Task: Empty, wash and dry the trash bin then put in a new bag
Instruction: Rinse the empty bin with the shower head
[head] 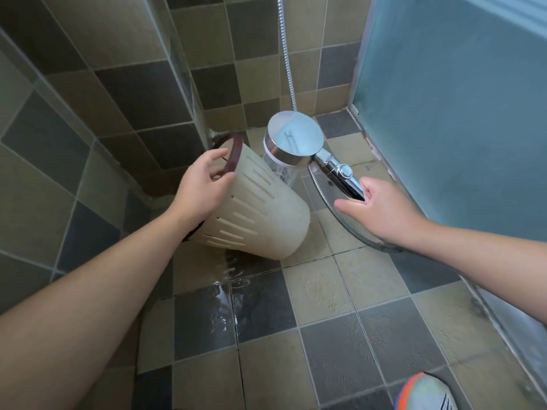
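Tiled shower floor (319,291), wet near the wall corner. Left hand (204,184) grips the trash bin (260,214) by its dark rim, tilted, base on the floor. Right hand (381,208) holds the shower head (291,137) handle, fingers loose (grip looks partial). Risk: handle slips, spray goes wild, or bin slides on wet tile.

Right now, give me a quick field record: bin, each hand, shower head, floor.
bin: cream slotted bin with dark rim, tipped on its side, held off the floor
left hand: left hand grips the rim
right hand: right hand holds the handle of the shower head
shower head: spraying onto the bin's outer wall
floor: tiled floor, wet below the bin
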